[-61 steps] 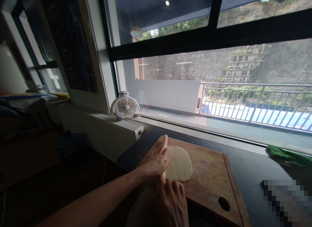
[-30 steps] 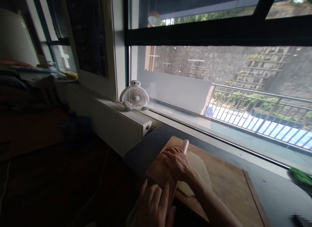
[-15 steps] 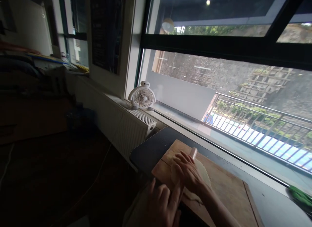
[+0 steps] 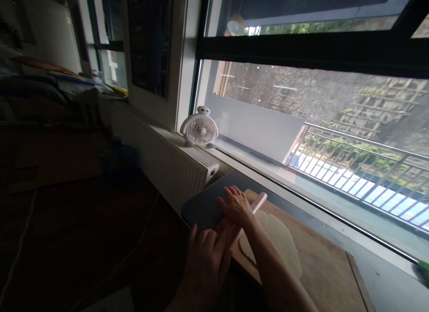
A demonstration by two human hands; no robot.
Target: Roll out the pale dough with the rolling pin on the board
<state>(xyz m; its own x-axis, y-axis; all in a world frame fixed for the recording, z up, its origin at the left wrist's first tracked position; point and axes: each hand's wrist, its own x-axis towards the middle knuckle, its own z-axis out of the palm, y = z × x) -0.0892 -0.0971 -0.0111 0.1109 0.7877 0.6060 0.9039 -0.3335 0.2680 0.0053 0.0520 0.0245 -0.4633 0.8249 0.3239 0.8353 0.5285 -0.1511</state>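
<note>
A pale pink rolling pin (image 4: 259,201) lies slantwise over the far-left edge of a flat, pale sheet of dough (image 4: 279,240). The dough is spread on a wooden board (image 4: 321,254). My right hand (image 4: 237,208) lies palm down across the pin, fingers stretched out and apart beyond it. Nearer to me, my left hand (image 4: 208,254) is at the pin's near end with partly curled fingers that seem to grip it. Its fingertips and that end of the pin are mostly hidden in shadow. My right forearm crosses above part of the dough.
The board rests on a dark table (image 4: 208,198) beside a window. A white figure-shaped fan (image 4: 202,129) stands by the sill, above a radiator (image 4: 187,178). Something green (image 4: 422,271) lies at the right edge. A person's arm (image 4: 47,64) shows far left.
Both hands and the rolling pin have moved left, toward the board's left edge, uncovering more dough. My right hand's fingers are more spread. The view has shifted slightly.
</note>
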